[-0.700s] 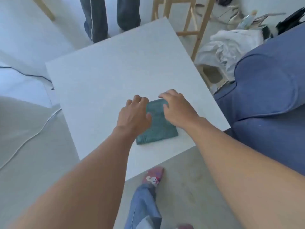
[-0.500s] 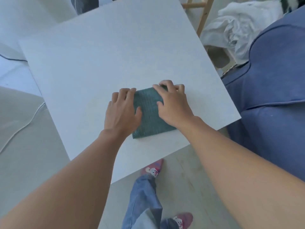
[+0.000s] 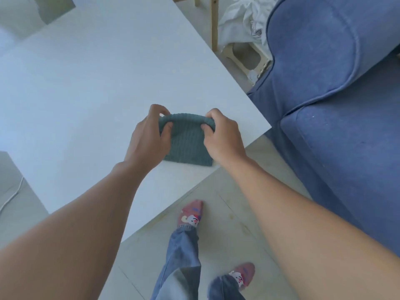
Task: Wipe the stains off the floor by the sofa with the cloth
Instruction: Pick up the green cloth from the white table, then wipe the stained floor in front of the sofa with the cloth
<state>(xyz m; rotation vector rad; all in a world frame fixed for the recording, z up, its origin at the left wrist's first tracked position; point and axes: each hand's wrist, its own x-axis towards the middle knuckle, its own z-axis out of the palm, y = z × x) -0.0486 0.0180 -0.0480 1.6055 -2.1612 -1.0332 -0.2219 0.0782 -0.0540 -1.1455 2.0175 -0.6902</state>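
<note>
The left hand point(image 3: 149, 135) and right hand point(image 3: 223, 135) each pinch an upper corner of the teal cloth point(image 3: 187, 141), lifting its far edge off the white counter point(image 3: 86, 87) beside the blue sofa point(image 3: 337, 100), its near edge resting there.

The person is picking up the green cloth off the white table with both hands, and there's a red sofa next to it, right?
Almost. The head view shows the left hand and the right hand pinching the far edge of the green cloth on the white table, but the sofa beside it is blue, not red.
</note>
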